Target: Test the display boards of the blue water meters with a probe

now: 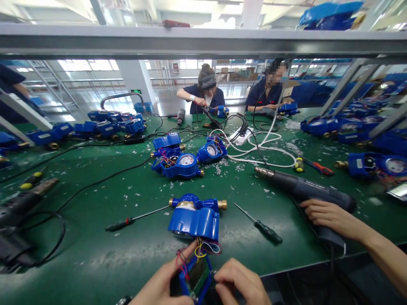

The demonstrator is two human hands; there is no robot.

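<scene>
Low in the view, my left hand (165, 279) grips a small blue cover (183, 283) with a circuit board (199, 273) inside. My right hand (240, 281) is beside the cover's right edge, fingers curled and thumb close to the index finger; anything between them is hidden. Thin coloured wires (201, 250) link the board to a blue water meter (195, 220) with brass ends, lying just beyond my hands. One screwdriver (127, 222) lies left of the meter, another (267, 231) right of it.
At right, another person's hand (330, 218) rests on a heat gun (305, 186). A second heat gun (22, 207) lies at left. More blue meters (181, 165) stand ahead, near white cable (270, 163) and a power strip (240, 136). Two co-workers sit opposite, under a shelf beam (203, 42).
</scene>
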